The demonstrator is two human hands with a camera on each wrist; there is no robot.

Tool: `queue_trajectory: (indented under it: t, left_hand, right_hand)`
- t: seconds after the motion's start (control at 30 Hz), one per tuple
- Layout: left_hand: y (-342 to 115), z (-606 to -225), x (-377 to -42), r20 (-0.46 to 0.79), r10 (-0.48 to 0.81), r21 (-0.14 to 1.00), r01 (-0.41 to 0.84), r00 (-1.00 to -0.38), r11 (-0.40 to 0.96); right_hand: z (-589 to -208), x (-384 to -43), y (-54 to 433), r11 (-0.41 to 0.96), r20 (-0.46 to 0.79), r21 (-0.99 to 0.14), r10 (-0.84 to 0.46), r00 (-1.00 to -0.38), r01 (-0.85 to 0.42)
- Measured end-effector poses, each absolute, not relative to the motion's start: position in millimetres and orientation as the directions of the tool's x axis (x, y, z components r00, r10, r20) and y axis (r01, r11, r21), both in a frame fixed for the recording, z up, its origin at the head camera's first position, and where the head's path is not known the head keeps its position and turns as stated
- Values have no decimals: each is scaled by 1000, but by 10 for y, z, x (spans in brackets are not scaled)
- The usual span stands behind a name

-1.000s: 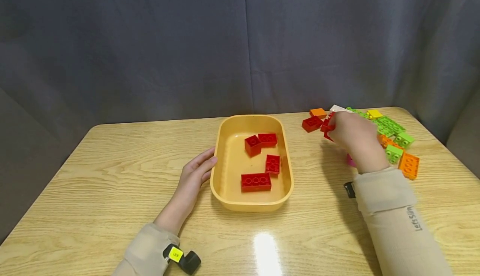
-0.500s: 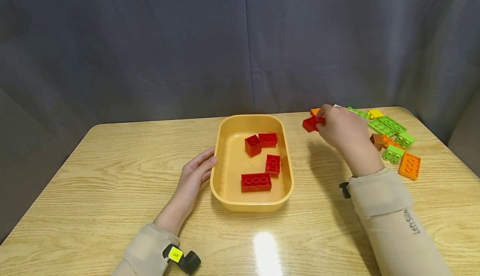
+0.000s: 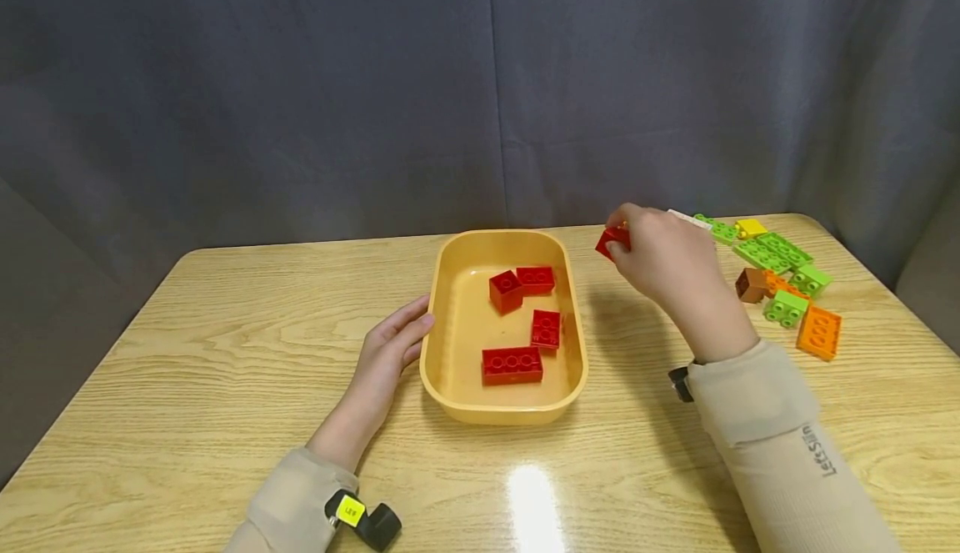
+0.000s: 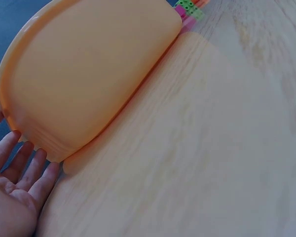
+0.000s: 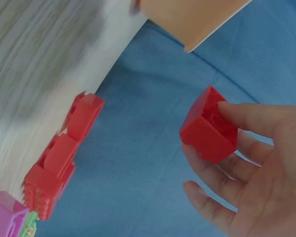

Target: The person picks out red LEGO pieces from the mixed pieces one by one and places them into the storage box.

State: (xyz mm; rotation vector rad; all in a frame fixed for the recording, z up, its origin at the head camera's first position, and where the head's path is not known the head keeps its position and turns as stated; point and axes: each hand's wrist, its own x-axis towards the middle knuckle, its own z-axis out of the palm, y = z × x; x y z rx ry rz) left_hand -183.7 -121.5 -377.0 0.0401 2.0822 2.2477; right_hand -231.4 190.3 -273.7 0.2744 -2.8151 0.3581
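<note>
My right hand (image 3: 667,265) pinches a red toy building brick (image 3: 611,244) between thumb and fingers, over the far part of the table to the right of the tub. The right wrist view shows the brick (image 5: 209,131) with its hollow side facing the palm. My left hand (image 3: 382,349) rests against the left side of a yellow plastic tub (image 3: 453,382), fingers relaxed. In the left wrist view the fingertips (image 4: 37,153) touch the tub's outer wall. Several red bricks (image 3: 512,366) lie inside the tub.
Several loose bricks lie at the back right: green (image 3: 786,309), orange (image 3: 820,334), brown (image 3: 752,284), yellow (image 3: 750,228) and white (image 3: 690,219). A row of red bricks (image 5: 59,155) near the table edge shows in the right wrist view. Behind the table hangs a grey curtain (image 3: 337,103).
My right hand has moved left from the brick pile, and now lifts a red brick that lay near the back edge. The left hand and the tub have stayed put.
</note>
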Motion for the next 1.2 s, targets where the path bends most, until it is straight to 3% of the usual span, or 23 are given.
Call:
queue_trajectory:
  t: [0.33, 0.83, 1.2]
  left_hand:
    - [-1222, -3778, -1848, -32, 75, 995, -39, -997, -91]
    - [-1221, -3777, -1847, -29, 70, 995, -36, -997, -93]
    - [-1217, -3767, -1840, -28, 79, 996, -35, -997, -82]
  right_hand:
    - [-2736, -2318, 1773, 905, 372, -314, -161, -914, -287]
    - [-2802, -2332, 1674, 827, 363, -263, -392, -845, -496]
    - [-2819, -2303, 1616, 788, 333, -259, -470, -818, -558]
